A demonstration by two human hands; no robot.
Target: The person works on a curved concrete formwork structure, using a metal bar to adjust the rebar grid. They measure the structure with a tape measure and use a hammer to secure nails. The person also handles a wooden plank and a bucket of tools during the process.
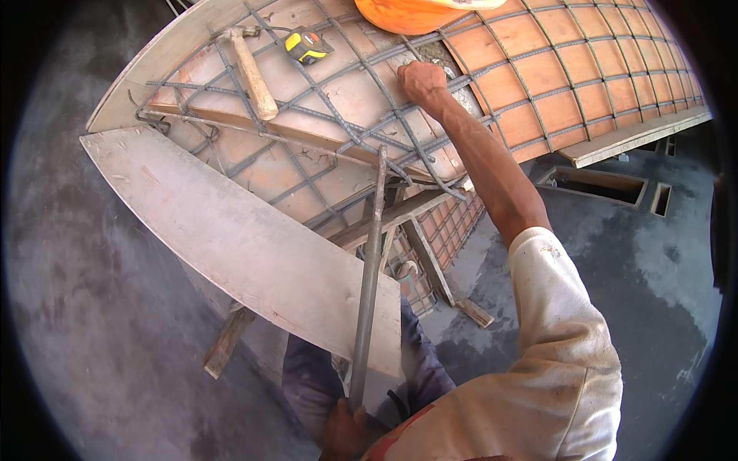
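My left hand (344,432), low in the view, is wrapped round the lower end of a long grey metal bar (369,296). The bar slants upward, and its thinner, rusty tip reaches the edge of the steel rebar grid (319,88). Stretched far forward, my right hand (423,81) is closed in a fist at the rebar beside the orange plywood panel. What its fingers hold, if anything, is hidden. Left of it, on the grid, lie a wooden-handled claw hammer (254,77) and a yellow and black tape measure (307,46).
A curved plywood sheet (254,238) stands between me and the grid. An orange hard hat (407,14) rests at the far edge. Rebar covers the orange plywood (553,73) at right. Wooden props (427,257) stand below, above a grey floor with a rectangular framed opening (596,184).
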